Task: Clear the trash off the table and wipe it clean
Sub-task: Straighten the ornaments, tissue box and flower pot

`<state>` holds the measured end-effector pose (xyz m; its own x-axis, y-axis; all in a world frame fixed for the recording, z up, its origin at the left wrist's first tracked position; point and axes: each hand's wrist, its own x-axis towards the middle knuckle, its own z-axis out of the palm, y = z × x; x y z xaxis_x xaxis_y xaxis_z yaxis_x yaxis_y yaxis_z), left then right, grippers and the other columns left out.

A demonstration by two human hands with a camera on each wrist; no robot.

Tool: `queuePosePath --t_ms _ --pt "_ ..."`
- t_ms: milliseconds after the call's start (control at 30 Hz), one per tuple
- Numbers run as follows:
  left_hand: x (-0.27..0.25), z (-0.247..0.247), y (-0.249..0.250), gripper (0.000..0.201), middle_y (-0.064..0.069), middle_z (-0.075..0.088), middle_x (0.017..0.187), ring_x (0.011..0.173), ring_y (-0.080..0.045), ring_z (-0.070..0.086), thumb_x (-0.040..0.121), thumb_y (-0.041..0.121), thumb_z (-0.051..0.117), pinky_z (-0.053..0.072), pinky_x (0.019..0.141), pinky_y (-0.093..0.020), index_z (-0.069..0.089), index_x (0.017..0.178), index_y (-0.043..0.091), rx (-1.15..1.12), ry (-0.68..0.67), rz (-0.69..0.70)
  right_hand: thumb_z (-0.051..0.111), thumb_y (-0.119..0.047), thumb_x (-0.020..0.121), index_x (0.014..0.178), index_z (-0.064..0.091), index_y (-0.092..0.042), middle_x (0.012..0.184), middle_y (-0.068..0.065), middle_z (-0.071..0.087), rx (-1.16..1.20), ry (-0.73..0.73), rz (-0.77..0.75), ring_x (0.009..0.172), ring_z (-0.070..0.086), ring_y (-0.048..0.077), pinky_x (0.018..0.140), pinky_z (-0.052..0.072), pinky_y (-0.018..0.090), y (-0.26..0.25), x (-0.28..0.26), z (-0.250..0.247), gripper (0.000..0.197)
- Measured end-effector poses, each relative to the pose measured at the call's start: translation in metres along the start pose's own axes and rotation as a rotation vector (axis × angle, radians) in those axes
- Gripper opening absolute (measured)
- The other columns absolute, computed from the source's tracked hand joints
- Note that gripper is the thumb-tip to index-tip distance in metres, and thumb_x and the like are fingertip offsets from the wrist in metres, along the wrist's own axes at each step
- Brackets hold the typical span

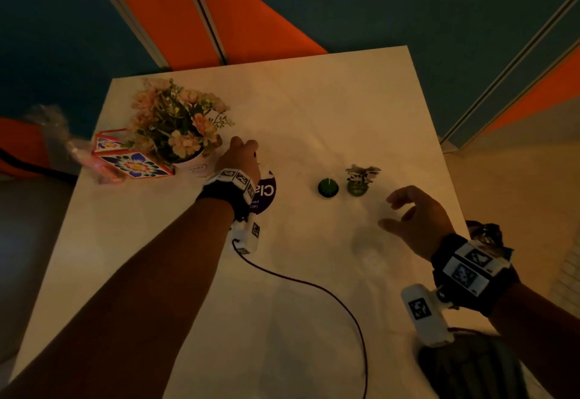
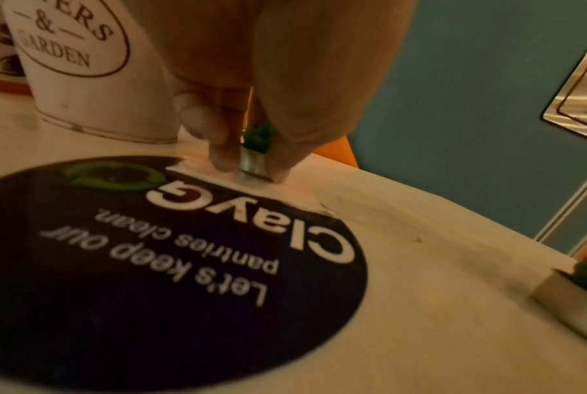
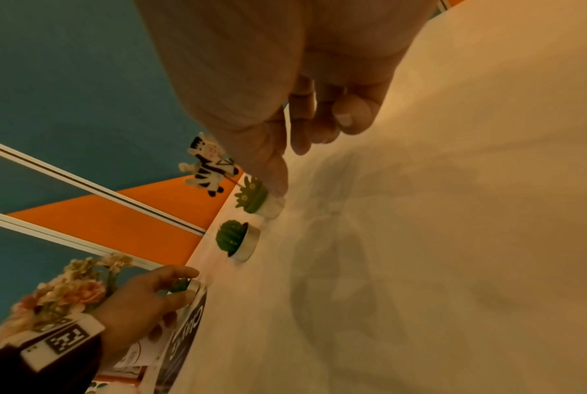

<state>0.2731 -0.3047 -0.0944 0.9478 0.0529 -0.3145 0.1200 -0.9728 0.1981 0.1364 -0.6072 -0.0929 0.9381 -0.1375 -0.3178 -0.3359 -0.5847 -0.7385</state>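
My left hand [image 1: 241, 153] reaches to the white flower pot [image 1: 194, 164] and pinches a small green cactus tealight [image 2: 255, 156] between thumb and fingers. The tealight stands on the white table [image 1: 314, 100] at the far edge of a round dark sticker [image 2: 170, 266]. My right hand [image 1: 396, 214] hovers above the table's right side, fingers loosely curled and holding nothing. A second cactus tealight [image 1: 328, 188] and a cactus with a toy zebra [image 1: 361, 178] stand between the hands. From the right wrist, the zebra cactus [image 3: 253, 198] lies just past my right hand [image 3: 302, 160].
A floral patterned box [image 1: 131, 163] and a clear pink wrapper [image 1: 62, 134] lie at the table's left edge. A thin cable [image 1: 314, 285] crosses the near table. Something dark and crumpled [image 1: 485, 232] sits by my right wrist, and a dark round object [image 1: 470, 367] lies below it.
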Motion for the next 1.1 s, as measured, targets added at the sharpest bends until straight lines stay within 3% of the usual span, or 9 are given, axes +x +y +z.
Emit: queuePosePath --t_ms 100,300,467,667,733,800,933,1033,1100 --pt "-0.009 0.004 0.010 0.043 -0.013 0.038 0.131 0.105 -0.042 0.054 0.088 0.001 0.049 0.049 0.088 -0.047 0.049 0.128 0.018 -0.051 0.039 0.021 0.079 -0.011 0.073 0.089 0.057 -0.019 0.087 -0.009 0.054 0.014 0.006 0.003 0.063 0.049 0.015 0.055 0.037 0.021 0.003 -0.008 -0.002 0.028" --pt "-0.050 0.029 0.047 0.046 -0.004 0.045 0.134 0.113 -0.030 0.054 0.087 0.020 0.061 0.048 0.092 -0.038 0.047 0.131 0.021 -0.128 0.014 0.258 0.077 -0.014 0.077 0.078 0.058 -0.019 0.083 -0.009 0.056 -0.014 -0.048 -0.045 0.061 0.050 0.014 0.056 0.036 0.020 0.001 -0.013 0.003 0.019" --pt "-0.062 0.038 0.053 0.047 -0.001 0.046 0.132 0.112 -0.026 0.055 0.086 0.020 0.063 0.048 0.091 -0.035 0.048 0.130 0.019 -0.120 0.018 0.265 0.074 -0.017 0.080 0.073 0.058 -0.024 0.082 -0.008 0.060 -0.038 -0.135 -0.037 0.060 0.050 0.012 0.061 0.040 0.025 0.001 -0.022 0.008 0.019" --pt "-0.069 0.031 0.049 0.056 0.000 0.039 0.137 0.115 -0.025 0.054 0.083 0.022 0.064 0.049 0.092 -0.037 0.043 0.134 0.020 -0.156 -0.004 0.249 0.071 -0.020 0.083 0.075 0.059 -0.026 0.084 -0.008 0.061 -0.074 -0.237 -0.070 0.062 0.050 0.008 0.063 0.040 0.022 -0.007 -0.038 0.018 0.016" --pt "-0.075 0.026 0.040 0.055 0.000 0.040 0.136 0.114 -0.024 0.054 0.082 0.021 0.064 0.049 0.093 -0.038 0.044 0.133 0.020 -0.198 0.032 0.212 0.070 -0.021 0.084 0.076 0.060 -0.026 0.078 -0.013 0.058 -0.086 -0.262 -0.107 0.061 0.050 0.004 0.061 0.038 0.013 -0.023 -0.039 0.023 0.014" --pt "-0.082 0.019 0.023 0.048 -0.002 0.047 0.131 0.113 -0.025 0.054 0.081 0.018 0.062 0.048 0.094 -0.037 0.050 0.127 0.018 -0.266 0.102 0.152 0.069 -0.021 0.085 0.078 0.062 -0.023 0.077 -0.014 0.057 -0.070 -0.267 -0.164 0.063 0.052 0.003 0.060 0.040 0.011 -0.045 -0.035 0.029 0.010" --pt "-0.092 0.009 -0.025 0.025 -0.006 0.063 0.111 0.103 -0.025 0.059 0.081 0.010 0.061 0.047 0.086 -0.030 0.062 0.106 0.012 -0.358 0.251 -0.015 0.069 -0.020 0.084 0.080 0.060 -0.020 0.080 -0.014 0.057 -0.014 -0.263 -0.285 0.074 0.056 0.014 0.068 0.044 0.021 -0.101 -0.021 0.052 0.010" --pt "-0.090 0.000 -0.060 0.027 -0.004 0.067 0.110 0.102 -0.022 0.061 0.084 0.014 0.063 0.044 0.086 -0.026 0.061 0.111 0.014 -0.432 0.269 -0.239 0.070 -0.017 0.083 0.083 0.059 -0.017 0.078 -0.012 0.055 0.060 -0.274 -0.340 0.072 0.053 0.010 0.069 0.043 0.026 -0.141 -0.007 0.076 0.011" --pt "-0.086 -0.005 -0.079 0.031 -0.005 0.067 0.111 0.103 -0.023 0.060 0.084 0.015 0.064 0.043 0.089 -0.027 0.059 0.115 0.013 -0.512 0.277 -0.339 0.069 -0.016 0.083 0.090 0.061 -0.015 0.086 -0.007 0.059 0.109 -0.297 -0.332 0.070 0.051 0.004 0.068 0.040 0.025 -0.161 0.005 0.093 0.011"
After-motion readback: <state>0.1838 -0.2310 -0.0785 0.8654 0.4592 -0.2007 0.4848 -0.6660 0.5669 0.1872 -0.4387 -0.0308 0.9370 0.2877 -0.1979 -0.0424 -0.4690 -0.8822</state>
